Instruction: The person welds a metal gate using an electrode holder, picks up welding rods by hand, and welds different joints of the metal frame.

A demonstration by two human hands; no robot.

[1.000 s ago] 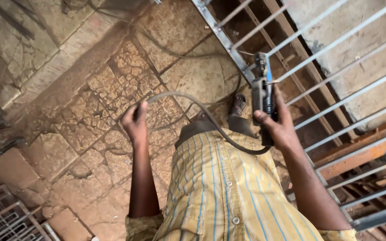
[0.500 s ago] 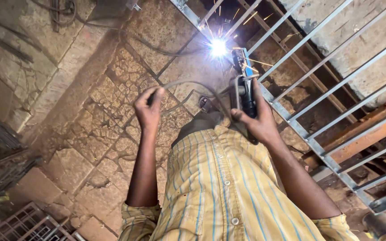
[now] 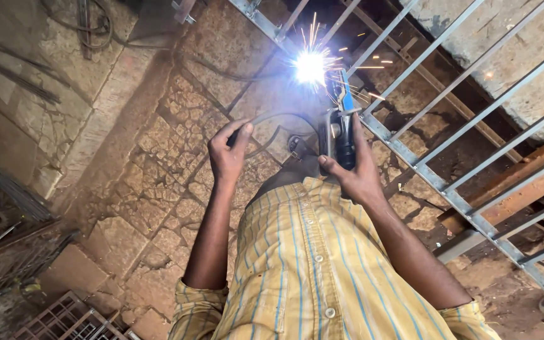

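Observation:
My right hand [image 3: 355, 176] grips a dark welding electrode holder [image 3: 341, 135] with a blue jaw. Its tip meets the frame bar of a grey metal grille [image 3: 423, 170], where a bright white arc [image 3: 310, 66] throws sparks. My left hand [image 3: 229, 151] pinches the grey welding cable [image 3: 284, 117], which loops over from the holder. Both arms reach forward over my yellow striped shirt [image 3: 303, 271]. A sandalled foot [image 3: 297, 146] shows between the hands.
Cracked stone paving [image 3: 152, 208] lies underfoot. The grille rests on wooden beams [image 3: 511, 189] at the right. Another metal grid [image 3: 64, 318] sits at the lower left. Loose rods and cable [image 3: 89, 25] lie at the upper left beside a concrete step.
The arc was struck half a second ago and has grown brighter with more sparks. The holder moved up along the grille frame. My left hand stayed on the cable.

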